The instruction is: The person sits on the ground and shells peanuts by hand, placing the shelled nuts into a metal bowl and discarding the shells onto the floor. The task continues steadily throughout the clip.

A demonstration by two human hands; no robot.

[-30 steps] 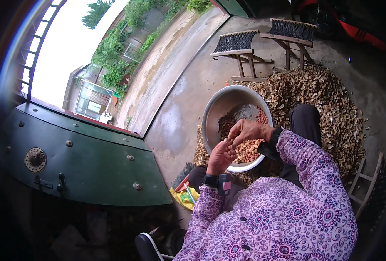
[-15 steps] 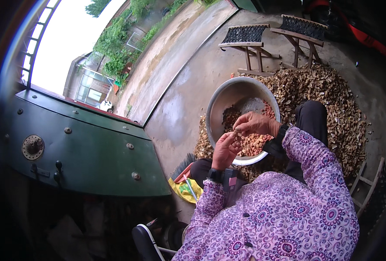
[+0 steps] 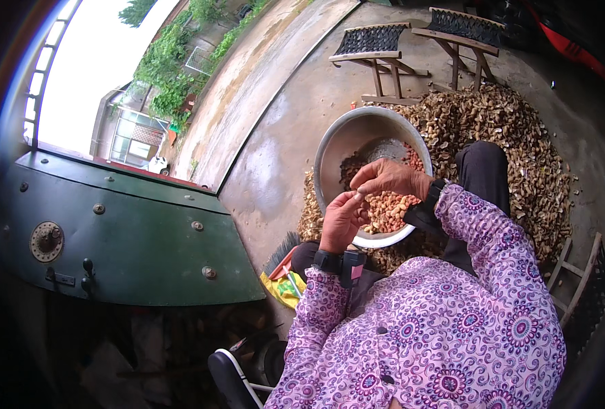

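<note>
Head view: shows left hand (image 3: 343,217) and right hand (image 3: 392,178) meeting over a wide metal basin (image 3: 333,153), fingertip to fingertip. Looks like a pinch on both sides: at left, thumb and forefinger pressed together, remaining fingers curled inward; at right, back of the wrist upward, thumb and forefinger brought down to the same spot. Seems to grip a small pale piece (image 3: 360,195) between the two pinches, above the basin's near half; too small to tell whether pod, kernel or scrap of shell.

Below, inside the basin, reddish and tan nuts, peanuts (image 3: 386,213) by the look, partly hidden under the fingers. Likely very light and dry; stiff in the pod but brittle, liable to crack under thumb pressure. Probably smooth and apt to roll once bare, with thin skin easily rubbed off. Best taken across the middle or by both ends, between thumb pad and forefinger, with a gentle squeeze.

Around the basin, on the concrete floor (image 3: 258,174), a broad heap of shells (image 3: 521,170), reaching past the dark trouser knee (image 3: 483,170). Farther off, two folding stools with woven black seats (image 3: 372,39). Near the left sleeve (image 3: 316,300), a red dustpan (image 3: 283,264) and a yellow bag (image 3: 281,290); farther left, a green metal door (image 3: 139,252).
</note>
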